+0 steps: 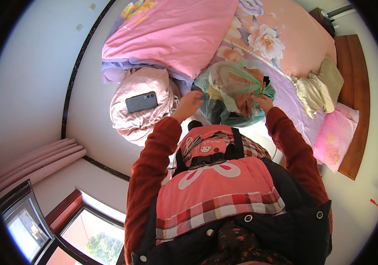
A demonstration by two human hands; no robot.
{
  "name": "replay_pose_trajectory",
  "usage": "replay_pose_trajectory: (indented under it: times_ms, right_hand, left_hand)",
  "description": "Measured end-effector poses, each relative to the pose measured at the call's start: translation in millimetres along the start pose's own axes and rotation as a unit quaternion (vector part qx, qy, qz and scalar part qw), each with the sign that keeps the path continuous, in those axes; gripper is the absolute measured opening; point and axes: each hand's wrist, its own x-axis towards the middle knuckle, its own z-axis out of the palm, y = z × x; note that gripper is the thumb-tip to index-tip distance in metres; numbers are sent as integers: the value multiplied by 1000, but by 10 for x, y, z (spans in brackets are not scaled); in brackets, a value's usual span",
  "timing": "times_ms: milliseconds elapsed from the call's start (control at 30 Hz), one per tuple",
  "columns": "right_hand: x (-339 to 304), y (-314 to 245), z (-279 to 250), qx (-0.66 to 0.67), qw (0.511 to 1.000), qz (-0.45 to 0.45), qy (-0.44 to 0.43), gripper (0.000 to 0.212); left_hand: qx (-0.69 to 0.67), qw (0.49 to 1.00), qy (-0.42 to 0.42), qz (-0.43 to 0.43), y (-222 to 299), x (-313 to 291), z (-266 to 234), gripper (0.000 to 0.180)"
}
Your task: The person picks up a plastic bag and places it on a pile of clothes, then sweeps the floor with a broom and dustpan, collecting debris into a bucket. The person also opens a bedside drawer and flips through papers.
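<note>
A translucent green plastic bag [224, 79] stuffed with clothes stands at the side of the bed in front of me. Brown, yellowish and dark cloth shows through its thin film. My right hand [264, 103] pinches the gathered plastic at the bag's right side, fingers closed on it. By the bag's left side is my left hand [190, 105], its fingers slightly bent and apart, with nothing visible in them. Whether its fingertips touch the film I cannot tell.
Left of the bag, a dark phone [141, 102] lies on a round bundle of pale pink fabric [129, 126]. A pink quilt [175, 35] and a floral peach cover [304, 48] spread over the bed. Pillows [337, 137] rest near the wooden headboard [354, 101]. A window [94, 234] stands at lower left.
</note>
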Motion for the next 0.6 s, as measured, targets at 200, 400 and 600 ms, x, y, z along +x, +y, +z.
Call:
replay_pose_trajectory:
  times_ms: [200, 400, 600]
  right_hand:
    - [-226, 5, 74, 357, 931, -66, -33, 16]
    - [-586, -141, 33, 360, 920, -63, -143, 22]
    - [-778, -226, -42, 421, 892, 18, -164, 29]
  left_hand:
    - [144, 970, -41, 190, 628, 543, 517, 50]
    - [269, 940, -62, 202, 884, 1052, 1222, 50]
    - [114, 969, -201, 83, 976, 865, 1214, 34]
